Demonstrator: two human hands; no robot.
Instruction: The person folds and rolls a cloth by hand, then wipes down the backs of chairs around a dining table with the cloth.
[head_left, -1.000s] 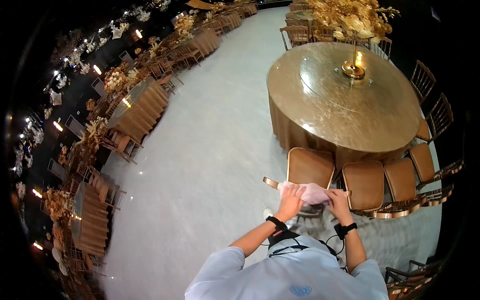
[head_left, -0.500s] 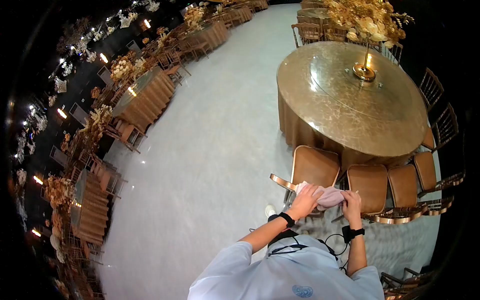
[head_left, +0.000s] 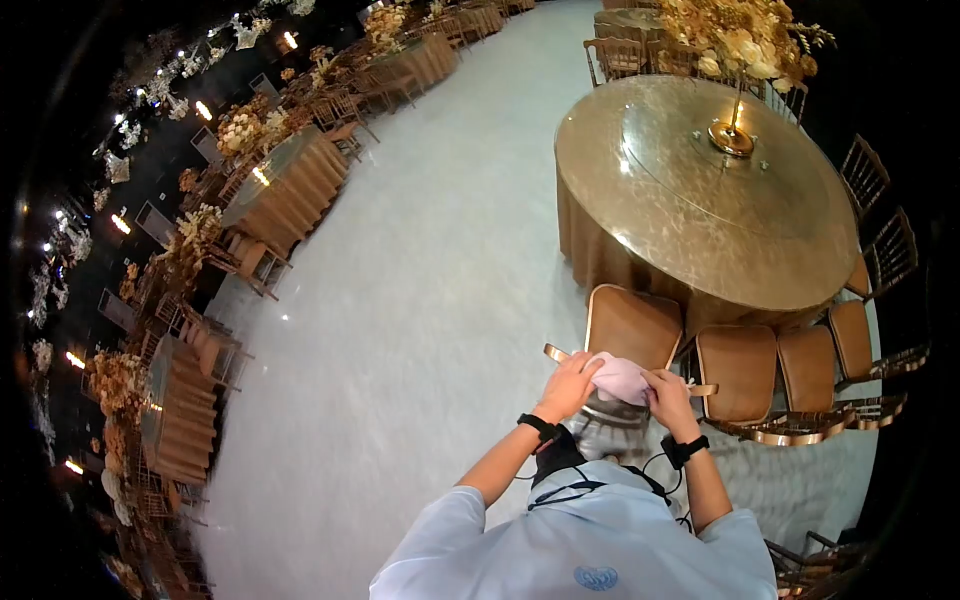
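A pink cloth (head_left: 620, 379) lies over the top rail of the nearest chair's back, bunched between my two hands. My left hand (head_left: 571, 385) grips its left end, close to the rail's bare left tip (head_left: 555, 353). At the cloth's right end my right hand (head_left: 668, 397) is closed on it, and the rail's other tip (head_left: 703, 390) sticks out beyond. The chair's brown padded seat (head_left: 632, 328) faces the round table. Both wrists wear black bands.
The round table (head_left: 690, 190) carries a glass turntable and a gold stand (head_left: 731, 139) with flowers. More chairs (head_left: 737, 372) line its right side. Pale floor (head_left: 430, 250) stretches left toward a row of draped tables (head_left: 290, 190).
Both hands and the cloth have shifted left along the chair's top rail. The rail's right tip now shows beyond my right hand.
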